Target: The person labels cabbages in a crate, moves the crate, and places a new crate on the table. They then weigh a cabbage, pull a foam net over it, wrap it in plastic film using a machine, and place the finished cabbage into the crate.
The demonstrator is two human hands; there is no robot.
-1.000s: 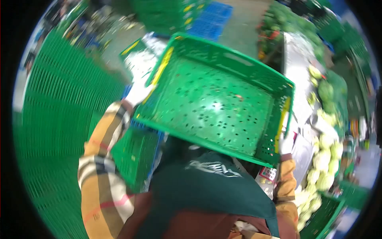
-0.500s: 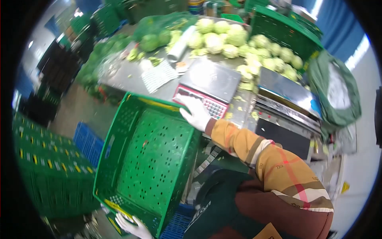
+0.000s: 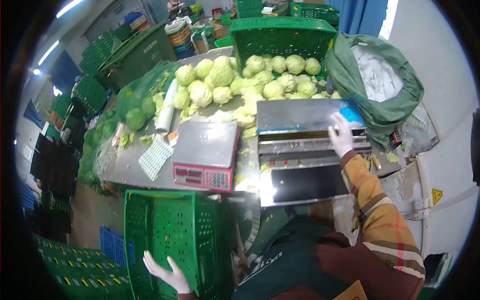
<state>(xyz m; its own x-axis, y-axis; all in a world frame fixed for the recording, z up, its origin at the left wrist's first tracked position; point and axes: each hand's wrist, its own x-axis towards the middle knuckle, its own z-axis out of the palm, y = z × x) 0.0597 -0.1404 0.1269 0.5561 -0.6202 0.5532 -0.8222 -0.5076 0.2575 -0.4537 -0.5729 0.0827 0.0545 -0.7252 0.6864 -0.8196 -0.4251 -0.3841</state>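
My left hand (image 3: 166, 272), in a white glove, is open with thumb and fingers apart over the green perforated crate (image 3: 210, 245), which stands below the table's front edge. The part of the crate beneath the hand is hidden. My right hand (image 3: 342, 136), also gloved in white, reaches over a metal film wrapping machine (image 3: 295, 141) with a black plate (image 3: 312, 181) at its front. Its fingers are apart and hold nothing, overlapping the machine's blue-marked top in this view. To the left of the machine sits a red digital scale (image 3: 205, 145) with a bare metal pan.
Cabbages (image 3: 220, 75) lie heaped at the table's back, some spilling from a tipped green crate (image 3: 280, 37). A film roll (image 3: 166, 107) and patterned sheet (image 3: 156, 158) lie left of the scale. A green sack (image 3: 345, 70) stands at right; stacked crates (image 3: 80, 270) stand lower left.
Both hands have let go of the crate. My right hand has moved right, from the crate's rim to the wrapping machine. The crate sits lower, and the view has turned right.
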